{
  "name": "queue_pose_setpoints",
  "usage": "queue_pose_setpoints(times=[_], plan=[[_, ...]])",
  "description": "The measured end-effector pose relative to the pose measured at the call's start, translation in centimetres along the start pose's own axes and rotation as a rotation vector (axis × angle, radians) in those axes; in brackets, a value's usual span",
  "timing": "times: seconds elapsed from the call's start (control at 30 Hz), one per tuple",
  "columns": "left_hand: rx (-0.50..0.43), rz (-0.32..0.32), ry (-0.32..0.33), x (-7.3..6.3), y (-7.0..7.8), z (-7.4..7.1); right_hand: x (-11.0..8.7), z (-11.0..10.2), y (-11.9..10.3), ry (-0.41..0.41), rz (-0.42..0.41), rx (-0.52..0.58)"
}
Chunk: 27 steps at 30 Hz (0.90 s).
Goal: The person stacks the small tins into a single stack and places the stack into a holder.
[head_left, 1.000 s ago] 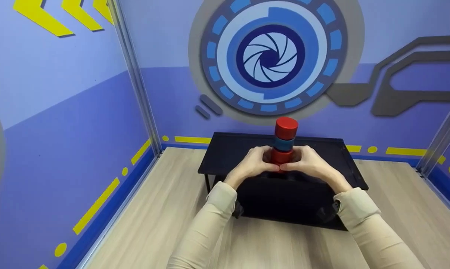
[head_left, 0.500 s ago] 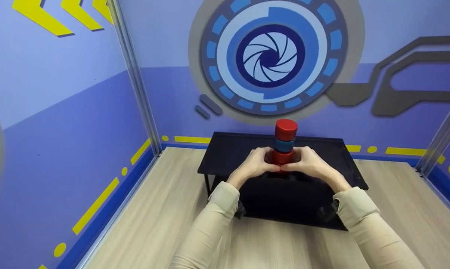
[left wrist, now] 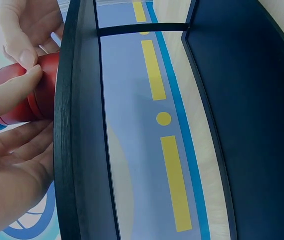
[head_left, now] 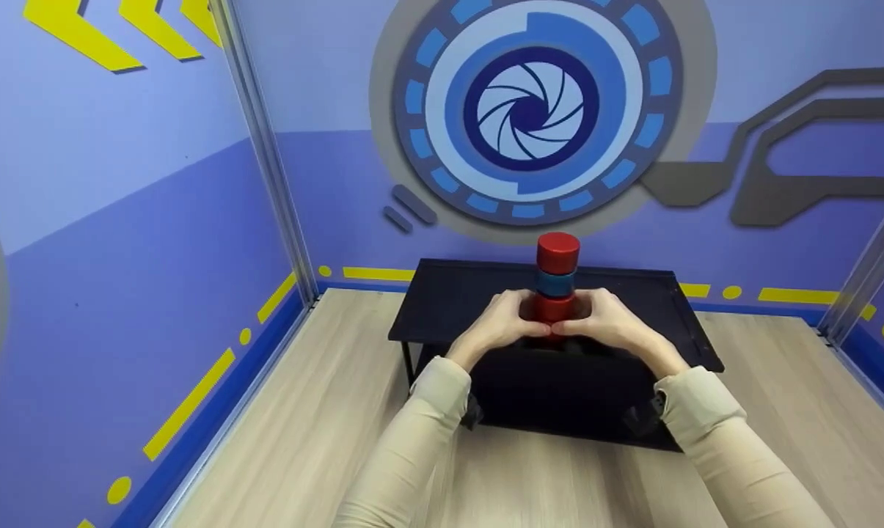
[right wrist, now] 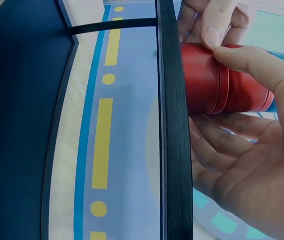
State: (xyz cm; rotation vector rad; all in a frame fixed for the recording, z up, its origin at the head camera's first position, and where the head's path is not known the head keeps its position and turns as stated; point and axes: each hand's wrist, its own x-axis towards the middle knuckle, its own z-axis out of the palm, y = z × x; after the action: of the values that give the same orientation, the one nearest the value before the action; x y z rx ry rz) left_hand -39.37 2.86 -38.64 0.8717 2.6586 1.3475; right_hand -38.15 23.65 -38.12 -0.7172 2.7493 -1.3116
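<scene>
A stack of red and blue cylinders stands nearly upright on the black shelf. Its top is a red cylinder, with a blue cylinder beneath. Lower down, my left hand and right hand cup the lower red cylinder from both sides. Both thumbs press its front, and their tips almost meet. In the wrist views a raised seam runs round the lower red part, close to the shelf edge. Palms and fingers partly hide the stack's base.
The shelf has a raised rim and a dark open space below, and stands on a wood-grain table. Behind it rises a blue printed wall. A metal post marks the left corner.
The top of the stack has shifted slightly left and stands straighter. My left hand moved a little to the right early on; both hands keep their hold around the lower red cylinder.
</scene>
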Motion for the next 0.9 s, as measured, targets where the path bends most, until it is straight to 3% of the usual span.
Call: queue_pose_setpoints(times=[0.3, 0.57, 0.77, 0.9], plan=[[0.056, -0.031, 0.018, -1.0, -0.1, -0.4, -0.9, -0.1, 0.0, 0.064, -0.012, -0.092], [0.1, -0.031, 0.115, -4.0, 0.4, -1.3, -4.0, -0.1, -1.2, 0.215, -0.005, -0.198], [0.144, 0.09, 0.228, -7.0, 1.1, -1.1, -6.8, 1.3, -2.7, 0.382, -0.146, -0.18], [0.185, 0.192, 0.297, -9.3, 1.6, -0.3, -8.8, 2.6, -3.4, 0.482, -0.303, -0.178]])
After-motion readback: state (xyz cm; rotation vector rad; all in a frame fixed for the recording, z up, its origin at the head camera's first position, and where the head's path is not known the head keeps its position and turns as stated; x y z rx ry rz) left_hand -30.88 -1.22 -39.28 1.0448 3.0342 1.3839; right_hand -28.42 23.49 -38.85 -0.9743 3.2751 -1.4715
